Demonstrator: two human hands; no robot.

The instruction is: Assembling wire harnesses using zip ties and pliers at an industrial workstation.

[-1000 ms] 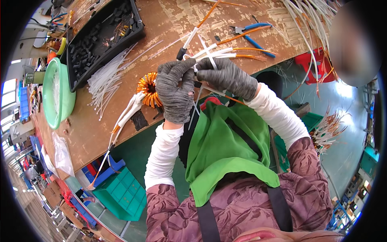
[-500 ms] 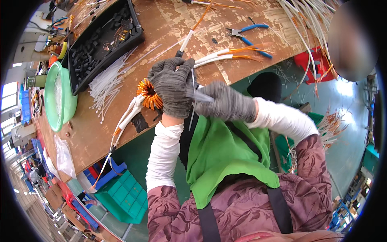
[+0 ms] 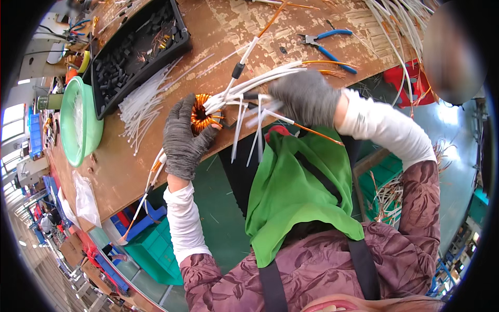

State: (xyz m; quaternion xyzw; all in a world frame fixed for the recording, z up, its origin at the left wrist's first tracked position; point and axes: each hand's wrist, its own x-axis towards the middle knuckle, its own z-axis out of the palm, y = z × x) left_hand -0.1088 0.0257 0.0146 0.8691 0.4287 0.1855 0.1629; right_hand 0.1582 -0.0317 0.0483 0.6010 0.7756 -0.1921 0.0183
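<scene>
My left hand, in a grey knit glove, grips a ring-shaped copper coil at the table's front edge, its thumb across the near side. White-sleeved leads with bare orange ends fan out from the coil to the right. One lead angles up and carries a black sleeve. White cable ties hang from the leads, over the edge. Beside them is my right hand, also gloved and smeared by motion. A pale blurred shape lies at its fingertips; what it is, I cannot make out.
Blue-handled cutters lie at the back right. A black tray of short black sleeves, a pile of white cable ties and a green basin stand left. More white wires hang at the far right.
My hands, close together before, have parted. The left moved left and down onto the coil, uncovering the leads and hanging ties. The right moved right and up.
</scene>
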